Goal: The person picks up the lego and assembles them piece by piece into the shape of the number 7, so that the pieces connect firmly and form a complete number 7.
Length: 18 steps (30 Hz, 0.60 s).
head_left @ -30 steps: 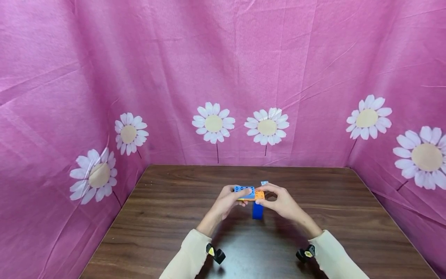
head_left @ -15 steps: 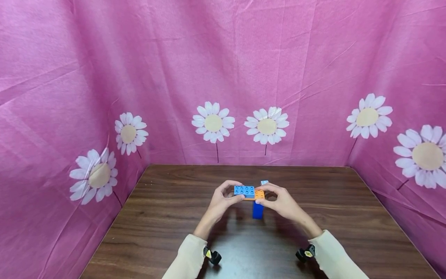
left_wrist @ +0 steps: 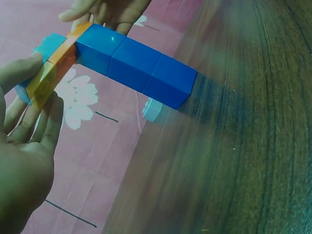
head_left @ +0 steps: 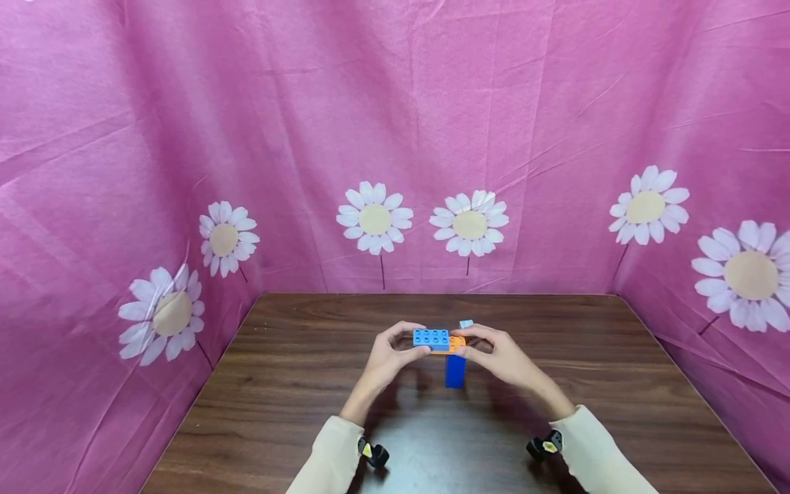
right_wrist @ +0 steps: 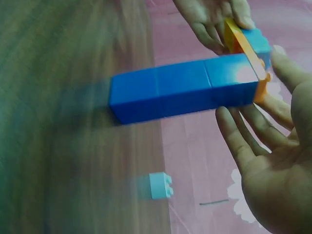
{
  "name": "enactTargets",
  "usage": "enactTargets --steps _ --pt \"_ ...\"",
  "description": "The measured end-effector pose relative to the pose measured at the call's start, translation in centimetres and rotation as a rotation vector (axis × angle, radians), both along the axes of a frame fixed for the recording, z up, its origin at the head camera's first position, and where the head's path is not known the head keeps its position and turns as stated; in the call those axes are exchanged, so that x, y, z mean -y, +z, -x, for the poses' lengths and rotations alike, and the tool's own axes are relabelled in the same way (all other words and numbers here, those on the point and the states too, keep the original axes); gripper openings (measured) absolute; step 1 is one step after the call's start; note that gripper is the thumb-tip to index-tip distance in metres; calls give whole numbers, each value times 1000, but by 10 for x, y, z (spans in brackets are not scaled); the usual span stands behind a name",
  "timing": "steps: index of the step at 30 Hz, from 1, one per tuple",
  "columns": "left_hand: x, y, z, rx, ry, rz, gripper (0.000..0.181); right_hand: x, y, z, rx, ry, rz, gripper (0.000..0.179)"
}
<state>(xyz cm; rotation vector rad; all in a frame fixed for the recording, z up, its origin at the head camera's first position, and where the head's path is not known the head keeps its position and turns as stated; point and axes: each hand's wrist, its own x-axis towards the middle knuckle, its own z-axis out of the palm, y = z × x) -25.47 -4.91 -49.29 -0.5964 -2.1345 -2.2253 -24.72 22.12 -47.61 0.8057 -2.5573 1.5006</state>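
A column of several dark blue toy bricks [head_left: 455, 372] stands upright on the table. An orange plate brick [head_left: 457, 342] lies across its top and juts out to the left. On that overhanging part sits a light blue studded brick [head_left: 431, 338], and a yellow piece [left_wrist: 43, 84] shows below it in the left wrist view. My left hand [head_left: 385, 358] pinches the light blue brick, thumb on the near side and fingers behind. At the column's top, my right hand [head_left: 507, 358] grips the orange plate's right end between thumb and index finger.
A small pale blue brick [head_left: 465, 324] stands behind the column, partly hidden by my right hand in the head view. The brown wooden table [head_left: 296, 384] ends at a pink curtain [head_left: 395, 103] printed with white daisies, which rises around its back and sides.
My left thumb has come off the light blue brick's top to its near side, and the fingers have moved from underneath to behind it. My right hand keeps its grip.
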Motion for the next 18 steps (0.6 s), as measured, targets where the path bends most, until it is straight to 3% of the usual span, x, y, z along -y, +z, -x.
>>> enactTargets --steps 4,11,18 --pt "2 1 1 5 -1 7 39 -11 6 12 11 -33 14 29" --pt "3 1 1 13 -10 -5 38 -25 7 42 -45 -184 -124 23" --pt "4 1 0 12 -15 6 39 -26 -5 67 -69 -193 -283 28"
